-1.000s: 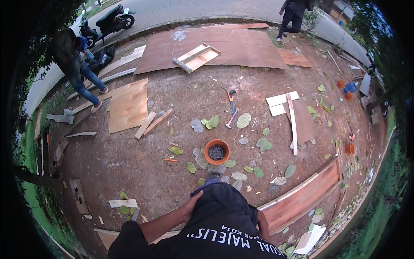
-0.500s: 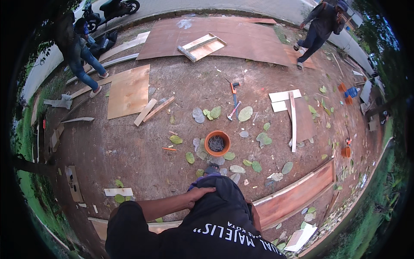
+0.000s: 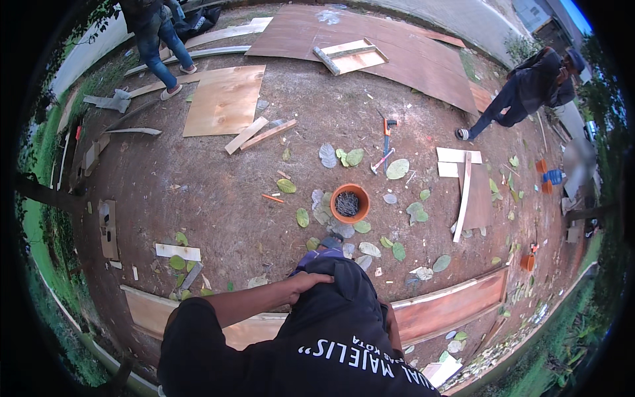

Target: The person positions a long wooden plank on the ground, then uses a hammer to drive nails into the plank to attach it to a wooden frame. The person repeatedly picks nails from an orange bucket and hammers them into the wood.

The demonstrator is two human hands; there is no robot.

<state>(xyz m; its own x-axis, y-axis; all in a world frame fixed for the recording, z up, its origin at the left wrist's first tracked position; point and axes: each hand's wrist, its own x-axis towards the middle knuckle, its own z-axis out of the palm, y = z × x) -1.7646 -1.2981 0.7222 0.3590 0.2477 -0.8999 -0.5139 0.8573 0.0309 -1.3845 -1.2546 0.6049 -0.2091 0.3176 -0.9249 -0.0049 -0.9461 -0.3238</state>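
My left hand (image 3: 309,283) rests on my dark-clad thigh, its visible thumb stretched out and nothing seen in its grasp. Of my right arm (image 3: 391,327) only a strip shows beside my shirt; the hand itself is hidden. In front of my foot stands an orange-brown bucket (image 3: 364,204) holding many dark nails (image 3: 346,204). Beyond it on the bare soil lie a hammer (image 3: 381,161) with a pale, pinkish handle and a handsaw (image 3: 387,135) with an orange and black grip. An orange stick-like thing (image 3: 272,198) is to the bucket's left.
Long wooden frames with panels (image 3: 450,301) extend beside and behind me. A plywood sheet (image 3: 225,99), large brown boards (image 3: 291,36) and a small wooden frame (image 3: 354,56) lie farther off. One person (image 3: 155,40) stands at far left, another (image 3: 529,92) at far right. Leaves are scattered about.
My view has turned, so the ground things appear shifted. The person at the right has changed stance and moved toward the right edge. My left hand stays on my thigh.
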